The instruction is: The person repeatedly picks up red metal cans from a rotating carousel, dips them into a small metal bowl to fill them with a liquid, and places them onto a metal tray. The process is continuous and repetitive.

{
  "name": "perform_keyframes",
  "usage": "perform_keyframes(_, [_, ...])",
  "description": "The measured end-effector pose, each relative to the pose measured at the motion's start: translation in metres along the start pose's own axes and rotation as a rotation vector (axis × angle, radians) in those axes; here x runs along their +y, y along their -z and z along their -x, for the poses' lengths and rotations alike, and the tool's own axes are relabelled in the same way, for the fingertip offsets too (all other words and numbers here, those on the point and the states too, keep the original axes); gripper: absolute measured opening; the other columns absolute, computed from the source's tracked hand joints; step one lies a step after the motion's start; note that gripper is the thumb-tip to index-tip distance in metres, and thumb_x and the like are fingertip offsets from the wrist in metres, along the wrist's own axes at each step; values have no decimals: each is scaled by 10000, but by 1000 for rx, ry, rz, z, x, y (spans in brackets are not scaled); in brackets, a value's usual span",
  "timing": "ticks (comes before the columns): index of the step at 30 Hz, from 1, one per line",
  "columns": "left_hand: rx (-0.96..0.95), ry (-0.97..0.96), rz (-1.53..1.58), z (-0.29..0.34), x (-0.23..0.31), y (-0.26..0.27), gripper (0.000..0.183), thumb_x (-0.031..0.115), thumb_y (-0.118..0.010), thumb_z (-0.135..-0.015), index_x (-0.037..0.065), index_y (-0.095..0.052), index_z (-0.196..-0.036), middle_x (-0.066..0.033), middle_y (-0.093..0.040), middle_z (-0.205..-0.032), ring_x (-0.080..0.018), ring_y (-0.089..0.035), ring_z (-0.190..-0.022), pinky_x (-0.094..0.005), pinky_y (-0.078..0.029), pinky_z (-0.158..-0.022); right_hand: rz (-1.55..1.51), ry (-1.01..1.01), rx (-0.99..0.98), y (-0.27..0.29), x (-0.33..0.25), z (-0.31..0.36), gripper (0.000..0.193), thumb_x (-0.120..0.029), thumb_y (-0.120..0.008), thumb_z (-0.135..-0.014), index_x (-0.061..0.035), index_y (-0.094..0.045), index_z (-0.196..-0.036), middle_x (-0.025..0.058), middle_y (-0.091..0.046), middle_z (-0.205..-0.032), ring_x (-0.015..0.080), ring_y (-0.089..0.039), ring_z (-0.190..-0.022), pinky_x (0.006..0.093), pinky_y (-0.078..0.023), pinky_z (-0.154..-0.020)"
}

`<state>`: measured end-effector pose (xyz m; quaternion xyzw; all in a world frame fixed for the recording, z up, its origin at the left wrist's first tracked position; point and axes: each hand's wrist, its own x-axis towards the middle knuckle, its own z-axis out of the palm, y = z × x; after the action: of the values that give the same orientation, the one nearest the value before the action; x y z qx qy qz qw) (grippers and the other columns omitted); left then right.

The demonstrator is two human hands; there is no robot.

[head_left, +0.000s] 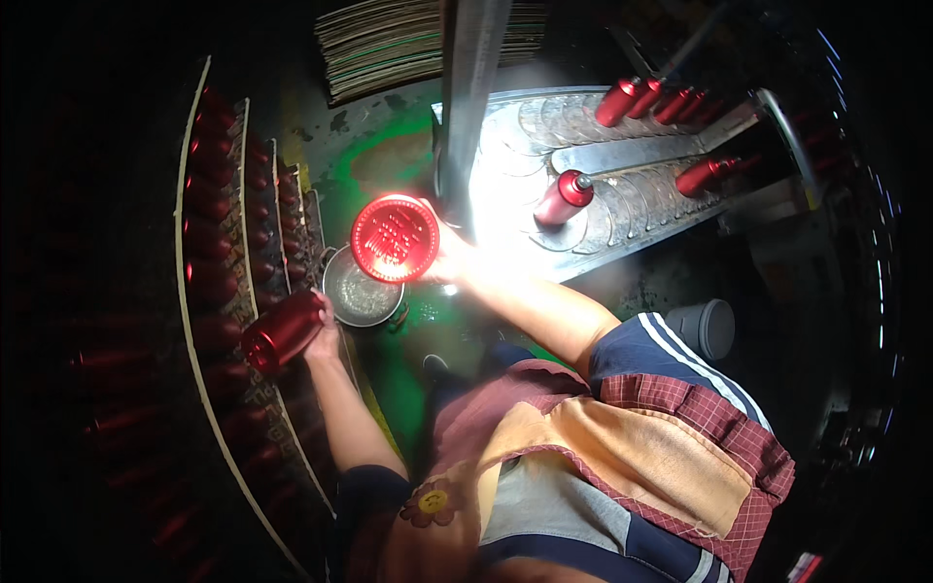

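In my left hand [325, 335] is a glossy red metal bottle [284, 332], held tilted beside the rack of red bottles. The fingers wrap round one end of it. My right hand [448, 255] grips a second red bottle [395, 239], raised so that its round, embossed base faces up toward me. Its far end is hidden behind the base, and glare washes out part of that hand. Below and between the hands stands a metal pot [362, 290] with clear liquid in it. One red bottle [564, 199] stands upright on the conveyor [632, 199] to the right.
Shelves with pale edges [185, 262] hold many red bottles on the left. A metal post [470, 107] rises by the brightly lit conveyor end. Several red bottles [671, 103] stand farther along it. Stacked flat sheets [384, 44] lie at the back; a grey bucket [717, 328] is at right.
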<state>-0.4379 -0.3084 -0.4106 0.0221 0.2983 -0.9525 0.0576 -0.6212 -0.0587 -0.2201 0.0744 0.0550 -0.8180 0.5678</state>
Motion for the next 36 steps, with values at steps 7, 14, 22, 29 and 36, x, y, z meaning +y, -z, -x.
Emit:
perform_keyframes(7, [83, -68, -1098, 16, -150, -6, 417, 388, -529, -940, 21, -552, -1136, -204, -676, -1036, -300, -670, -903, -427, -575, -784, 596, 829, 617, 37, -93, 261, 467, -378, -612, -934, -143, -528, -1330, 102, -610, -1180, 266, -635, -1049, 472, -577, -826])
perform_keyframes(14, [-304, -170, -2024, -135, -444, 45, 341, 127, -738, -827, -12, -677, -1133, -137, -655, -1153, -212, -621, -1022, -347, -492, -948, 1986, 1501, 1314, 67, -267, 380, 420, -181, -756, -802, -152, -658, -1209, 128, -606, -1179, 286, -539, -1159, 370, -453, -991])
perform_keyframes(22, [-954, -398, -2734, -287, -609, 225, 328, 177, -766, -707, 221, -769, -1031, -95, -587, -1294, -334, -505, -1188, -409, -464, -976, 1877, 1082, 1688, 156, -391, 377, 481, -234, -766, -766, -349, -654, -1219, 186, -359, -1411, 419, -398, -1249, 457, -437, -1023])
perform_keyframes(29, [-908, -214, -2549, -270, -615, 215, 315, 84, -699, -791, 177, -747, -1088, -147, -559, -1364, -324, -548, -1198, -404, -449, -1007, 1481, 1784, 963, 134, -353, 438, 331, -21, -626, -890, -97, -671, -1209, 131, -511, -1301, 229, -583, -1113, 327, -500, -926])
perform_keyframes(36, [-285, -439, -2451, -2, -394, -6, 188, -21, -641, -851, 26, -736, -1006, -82, -707, -956, -160, -663, -879, -268, -520, -788, 1346, 749, 502, 92, -52, 247, 148, -21, -647, -820, 5, -674, -963, 83, -624, -975, 207, -593, -961, 316, -454, -910])
